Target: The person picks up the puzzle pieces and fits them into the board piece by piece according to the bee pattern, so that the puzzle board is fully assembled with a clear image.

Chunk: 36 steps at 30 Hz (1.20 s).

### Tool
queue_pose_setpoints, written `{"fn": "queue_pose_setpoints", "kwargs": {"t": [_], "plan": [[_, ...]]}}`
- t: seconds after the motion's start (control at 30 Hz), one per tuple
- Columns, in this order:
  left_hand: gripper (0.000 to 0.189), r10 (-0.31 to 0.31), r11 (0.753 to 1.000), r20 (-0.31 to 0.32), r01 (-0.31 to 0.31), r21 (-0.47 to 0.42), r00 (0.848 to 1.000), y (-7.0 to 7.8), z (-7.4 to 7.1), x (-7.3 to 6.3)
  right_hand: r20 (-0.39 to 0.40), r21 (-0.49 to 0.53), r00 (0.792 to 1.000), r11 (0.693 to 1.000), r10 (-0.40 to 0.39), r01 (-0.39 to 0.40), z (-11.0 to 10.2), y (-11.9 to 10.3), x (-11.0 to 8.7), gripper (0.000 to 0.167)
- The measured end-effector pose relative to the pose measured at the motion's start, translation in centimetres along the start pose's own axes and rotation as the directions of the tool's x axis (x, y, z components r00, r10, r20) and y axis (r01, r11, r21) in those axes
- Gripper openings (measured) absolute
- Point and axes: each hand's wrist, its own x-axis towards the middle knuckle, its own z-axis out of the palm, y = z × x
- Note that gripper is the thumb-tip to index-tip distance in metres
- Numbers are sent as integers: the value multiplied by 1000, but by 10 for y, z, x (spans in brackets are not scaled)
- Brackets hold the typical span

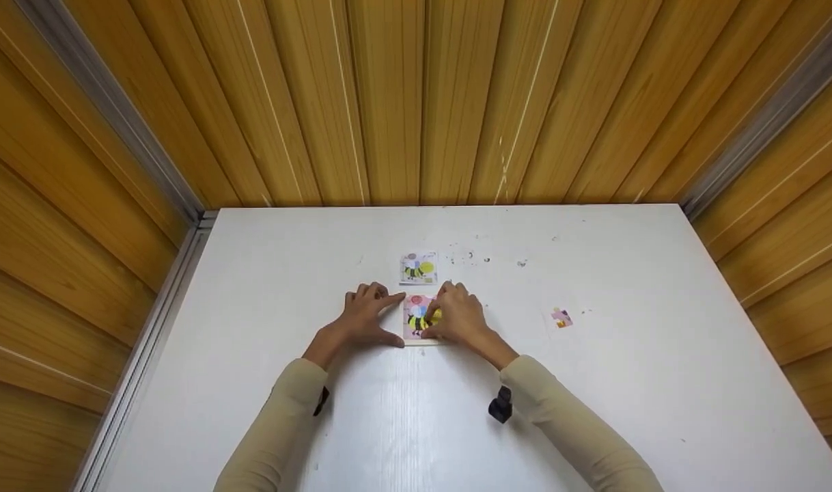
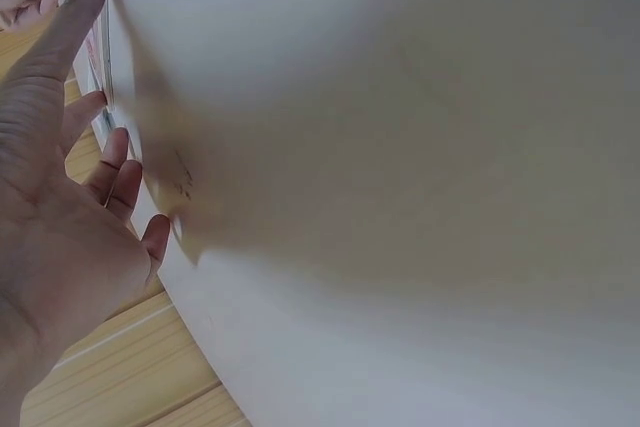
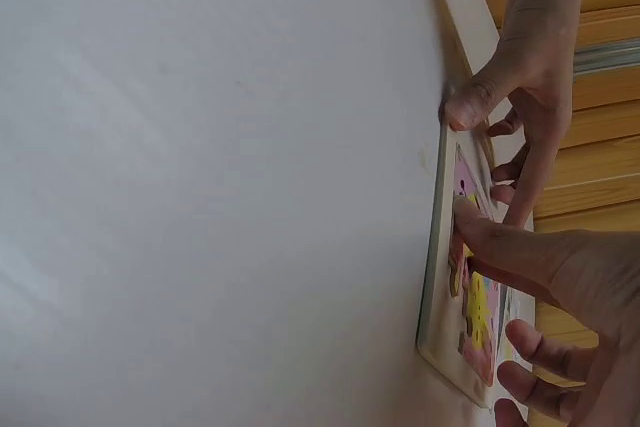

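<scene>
A small wooden puzzle board (image 1: 416, 343) with a pink bee picture (image 3: 478, 317) lies between the two hands. My left hand (image 1: 365, 318) holds its left side, thumb at the near corner and index finger at the far corner. The other left fingers rest beyond the edge, as the left wrist view shows. Over the board's right part, my right hand (image 1: 460, 314) pinches a puzzle piece between thumb and index finger, low against the picture. In the right wrist view the right thumb (image 3: 500, 242) partly covers that piece, and uneven piece edges show beside it.
Just behind the board lies a square card (image 1: 418, 268) with a similar bee picture. Loose puzzle pieces (image 1: 561, 317) lie together on the white table (image 1: 628, 396) to the right. Dark marks dot the tabletop at the back. Wood-look panels (image 1: 389, 102) stand around the table.
</scene>
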Motion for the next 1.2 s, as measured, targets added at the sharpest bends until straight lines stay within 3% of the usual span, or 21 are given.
{"fn": "queue_pose_setpoints", "kwargs": {"t": [0.37,0.6,0.93,1.2], "plan": [[95,14,1000,-5,-14,10,1000,-3,4,-2,62,-50,997,998,41,-38,1,-6,3,61],[94,50,998,-24,-50,25,998,-5,1,-2,65,-71,998,997,28,-23,-2,-9,9,60],[95,46,996,-6,-46,72,999,-5,-2,-2,58,-100,997,994,44,-38,0,-4,5,74],[96,32,995,14,-34,95,999,0,-2,0,56,-117,997,992,53,-46,-2,-1,4,74]]}}
